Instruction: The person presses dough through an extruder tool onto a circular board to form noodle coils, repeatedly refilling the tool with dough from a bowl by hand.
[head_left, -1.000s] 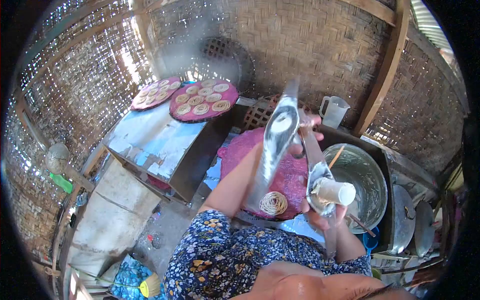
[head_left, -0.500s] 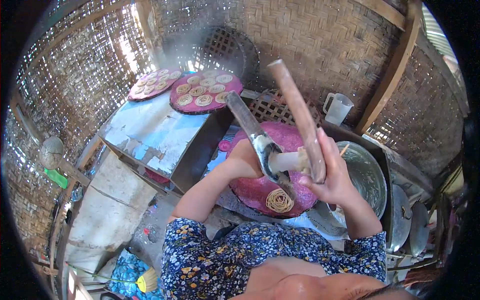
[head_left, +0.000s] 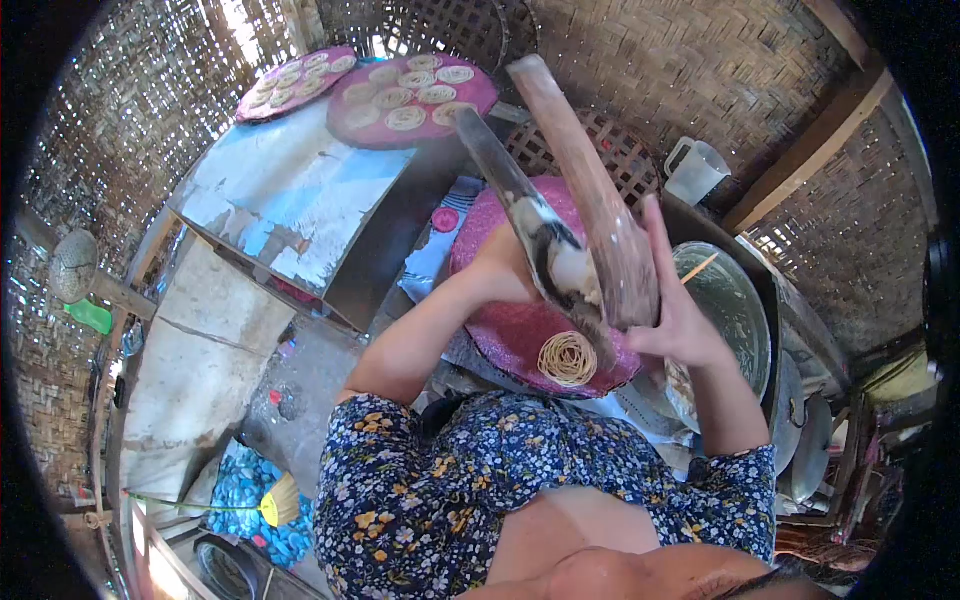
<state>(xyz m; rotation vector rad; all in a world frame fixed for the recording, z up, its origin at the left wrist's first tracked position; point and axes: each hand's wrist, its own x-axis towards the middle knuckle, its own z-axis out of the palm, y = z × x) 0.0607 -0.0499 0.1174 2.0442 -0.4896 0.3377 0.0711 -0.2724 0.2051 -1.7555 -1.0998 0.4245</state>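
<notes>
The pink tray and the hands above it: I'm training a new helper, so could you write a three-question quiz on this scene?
1. How many strand nests are visible on the pink tray below the hands?
A) one
B) four
C) nine
2. True or false: the left hand is dipped in the metal pot.
3. What is the right hand holding?

Key:
1. A: a single nest shows.
2. False; it is at the two-part tool.
3. The tool's wooden bar.

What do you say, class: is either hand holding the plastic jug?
No, the plastic jug stands apart by the woven wall, while the left hand and right hand are at the noodle press.
</notes>
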